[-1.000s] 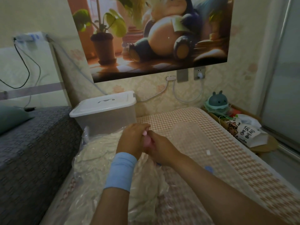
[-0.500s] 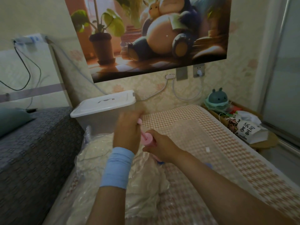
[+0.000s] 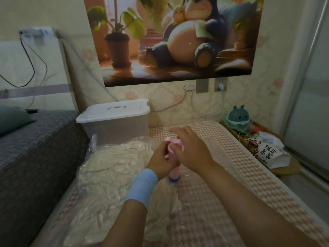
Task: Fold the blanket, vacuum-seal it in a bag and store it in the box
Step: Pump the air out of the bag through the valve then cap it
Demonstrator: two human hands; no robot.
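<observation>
A checked bed cover (image 3: 231,175) fills the view. At centre, the left hand (image 3: 160,162) and right hand (image 3: 193,154) both grip an upright pink pump (image 3: 175,172) standing on the bagged blanket (image 3: 114,166). The lidded box (image 3: 115,125) sits at eleven o'clock.

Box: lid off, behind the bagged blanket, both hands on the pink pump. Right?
No. The head view shows the lid on the box, closed. The rest holds: box behind the bagged blanket, left hand and right hand on the pump.
</observation>
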